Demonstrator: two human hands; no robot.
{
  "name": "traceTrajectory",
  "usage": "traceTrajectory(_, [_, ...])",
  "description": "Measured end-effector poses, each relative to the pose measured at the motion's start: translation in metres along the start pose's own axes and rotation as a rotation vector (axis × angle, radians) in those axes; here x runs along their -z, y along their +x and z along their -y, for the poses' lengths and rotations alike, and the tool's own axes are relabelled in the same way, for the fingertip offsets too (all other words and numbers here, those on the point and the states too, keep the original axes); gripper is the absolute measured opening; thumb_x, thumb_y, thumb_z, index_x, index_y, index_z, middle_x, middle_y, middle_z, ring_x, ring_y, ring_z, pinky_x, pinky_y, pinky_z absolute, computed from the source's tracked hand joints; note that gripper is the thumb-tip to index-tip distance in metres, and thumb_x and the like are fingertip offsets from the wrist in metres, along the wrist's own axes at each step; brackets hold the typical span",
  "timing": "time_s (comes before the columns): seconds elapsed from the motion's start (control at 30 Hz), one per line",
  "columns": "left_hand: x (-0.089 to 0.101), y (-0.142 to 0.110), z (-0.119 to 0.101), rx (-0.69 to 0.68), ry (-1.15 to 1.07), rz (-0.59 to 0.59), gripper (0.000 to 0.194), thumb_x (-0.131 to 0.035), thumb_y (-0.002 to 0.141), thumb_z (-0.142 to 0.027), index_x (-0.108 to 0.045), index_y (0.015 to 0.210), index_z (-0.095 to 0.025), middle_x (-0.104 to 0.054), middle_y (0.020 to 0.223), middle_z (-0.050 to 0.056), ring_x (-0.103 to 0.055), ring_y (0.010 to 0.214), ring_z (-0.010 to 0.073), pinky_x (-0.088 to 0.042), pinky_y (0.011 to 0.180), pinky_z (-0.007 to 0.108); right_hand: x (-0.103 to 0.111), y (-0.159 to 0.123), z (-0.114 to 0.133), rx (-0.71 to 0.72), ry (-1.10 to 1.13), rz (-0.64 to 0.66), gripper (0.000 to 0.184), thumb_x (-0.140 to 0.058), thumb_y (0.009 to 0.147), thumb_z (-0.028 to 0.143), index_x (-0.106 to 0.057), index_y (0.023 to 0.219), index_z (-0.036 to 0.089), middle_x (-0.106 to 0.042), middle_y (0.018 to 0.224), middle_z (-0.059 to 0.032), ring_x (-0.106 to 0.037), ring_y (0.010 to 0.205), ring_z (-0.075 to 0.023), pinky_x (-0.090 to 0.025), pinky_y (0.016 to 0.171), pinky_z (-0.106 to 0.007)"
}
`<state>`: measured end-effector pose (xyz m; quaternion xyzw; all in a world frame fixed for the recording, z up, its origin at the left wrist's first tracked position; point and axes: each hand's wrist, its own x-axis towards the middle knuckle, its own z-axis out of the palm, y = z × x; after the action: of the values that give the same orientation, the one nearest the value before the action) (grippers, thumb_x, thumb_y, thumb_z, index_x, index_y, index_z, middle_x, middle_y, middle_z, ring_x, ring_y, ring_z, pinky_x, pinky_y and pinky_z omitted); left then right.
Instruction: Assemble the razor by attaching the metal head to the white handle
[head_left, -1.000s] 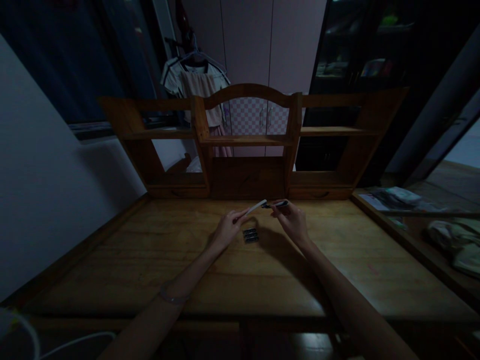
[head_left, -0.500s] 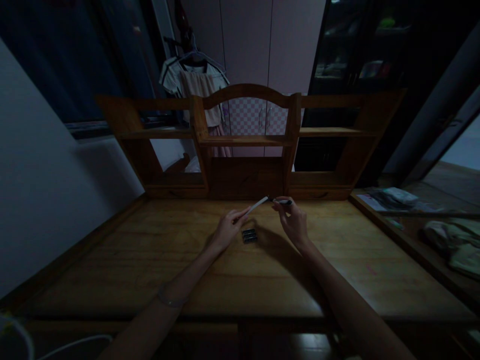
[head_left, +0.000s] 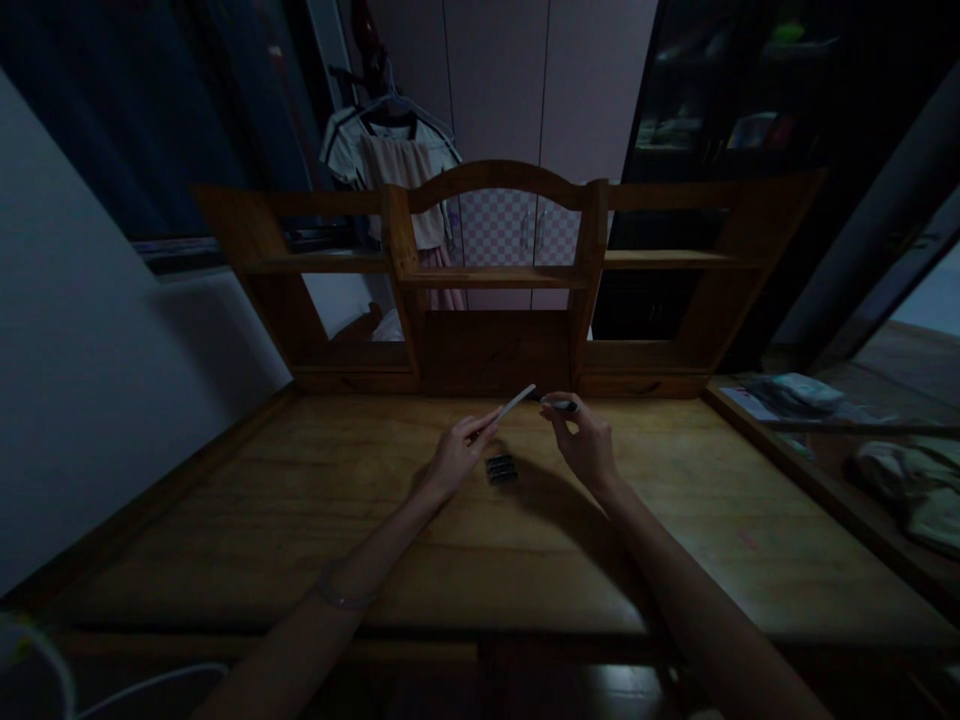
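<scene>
White stick (head_left: 515, 402) tipped slightly higher than before

My left hand's (head_left: 456, 455) fingers pinch it, long axis slanting far and right. Nearer, between my hands, dark cylinders (head_left: 502, 469) lie on the desk (head_left: 300, 480). My right hand (head_left: 589, 445), just beside its tip, clamps a pen (head_left: 568, 406); touching, I can't tell.

No text, label, brand, number or sign can be read. Any print on the dark pieces (head_left: 502, 469) on the bench (head_left: 337, 520), the white strip (head_left: 516, 402) in the left hand (head_left: 457, 456) or the slim piece (head_left: 559, 404) in the right hand (head_left: 586, 446) is too small and dim to tell.
</scene>
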<state>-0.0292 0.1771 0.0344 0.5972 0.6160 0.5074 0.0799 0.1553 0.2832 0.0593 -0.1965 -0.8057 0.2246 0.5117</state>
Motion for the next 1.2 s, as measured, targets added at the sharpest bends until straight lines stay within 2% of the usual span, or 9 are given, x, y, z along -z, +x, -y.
traceTrajectory(0.4, [-0.0024,-0.0008,0.0018,-0.043,0.095,-0.006,0.038,-0.048,0.089,-0.034,-0.052,0.125,-0.024,-0.053,0.080,0.002,-0.049,0.074,0.0124,-0.038,0.068,0.023,0.0015,0.0019,-0.0048,0.052,-0.032,-0.075,0.015,-0.048,0.094,0.029,-0.055,0.103,0.020,-0.064,0.093,-0.0060,-0.064,0.080,-0.0196,-0.048,0.073,-0.029])
traceTrajectory(0.57, [-0.0015,-0.0019,-0.0005,-0.040,0.106,0.000,0.037,-0.047,0.089,-0.034,-0.051,0.125,-0.025,-0.052,0.080,0.002,-0.050,0.074,0.0123,-0.037,0.068,0.023,-0.0010,0.0012,-0.0033,0.101,-0.022,-0.024,0.013,-0.049,0.093,0.028,-0.056,0.101,0.020,-0.064,0.091,-0.0049,-0.063,0.078,-0.0189,-0.048,0.071,-0.028])
traceTrajectory(0.7, [-0.0023,-0.0020,-0.0005,-0.058,0.120,-0.003,0.037,-0.047,0.090,-0.033,-0.051,0.126,-0.026,-0.051,0.080,0.001,-0.049,0.073,0.0119,-0.037,0.067,0.023,-0.0008,0.0005,-0.0027,0.061,-0.029,-0.044,0.013,-0.048,0.093,0.028,-0.055,0.102,0.020,-0.064,0.091,-0.0045,-0.064,0.078,-0.0184,-0.048,0.071,-0.028])
traceTrajectory(0.87, [-0.0033,-0.0024,-0.0003,-0.074,0.154,-0.019,0.036,-0.047,0.090,-0.031,-0.052,0.125,-0.026,-0.051,0.079,0.002,-0.048,0.071,0.0119,-0.037,0.067,0.024,-0.0013,-0.0002,-0.0024,0.095,-0.029,-0.016,0.014,-0.050,0.092,0.028,-0.056,0.102,0.020,-0.064,0.092,-0.0049,-0.064,0.079,-0.0190,-0.048,0.072,-0.028])
traceTrajectory(1.03, [-0.0034,-0.0021,-0.0043,-0.115,0.151,-0.029,0.036,-0.047,0.090,-0.030,-0.050,0.126,-0.027,-0.050,0.078,0.001,-0.047,0.071,0.0115,-0.037,0.067,0.024,0.0014,0.0008,0.0012,0.066,-0.038,-0.063,0.014,-0.049,0.093,0.028,-0.055,0.103,0.020,-0.064,0.092,-0.0055,-0.064,0.079,-0.0188,-0.049,0.072,-0.029])
traceTrajectory(1.2, [-0.0028,-0.0021,-0.0043,-0.106,0.161,-0.060,0.036,-0.048,0.090,-0.030,-0.051,0.125,-0.027,-0.051,0.080,0.002,-0.048,0.071,0.0114,-0.038,0.066,0.024,-0.0004,0.0000,0.0012,0.123,-0.047,-0.023,0.014,-0.050,0.092,0.027,-0.056,0.103,0.020,-0.064,0.093,-0.0061,-0.063,0.081,-0.0196,-0.049,0.073,-0.030])
